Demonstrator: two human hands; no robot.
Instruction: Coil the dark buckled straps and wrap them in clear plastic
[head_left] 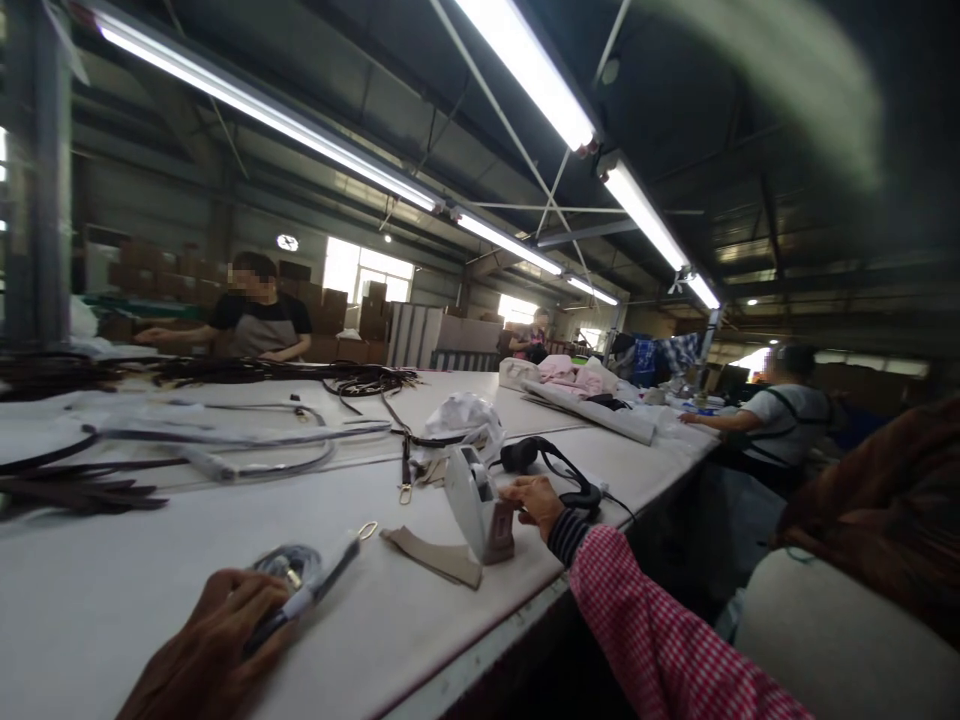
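At the lower left, my left hand (225,640) is closed round a dark strap (319,590) with a pale wrap and a gold clip at its upper end. A coil in clear plastic (289,565) lies against the fingers. My right hand (532,503) reaches to the tape dispenser (480,510), its fingertips at the dispenser's right end; whether they pinch a piece of tape is too small to tell. A beige strip (435,556) lies just left of the dispenser's base.
Behind the dispenser are a clear plastic bag (465,418) and black headphones (555,465). Dark straps (75,490) and wrapped straps (247,440) cover the table's left. Pink cloth (574,375) is piled farther back. People work beyond and at the right; the table edge (480,640) runs diagonally.
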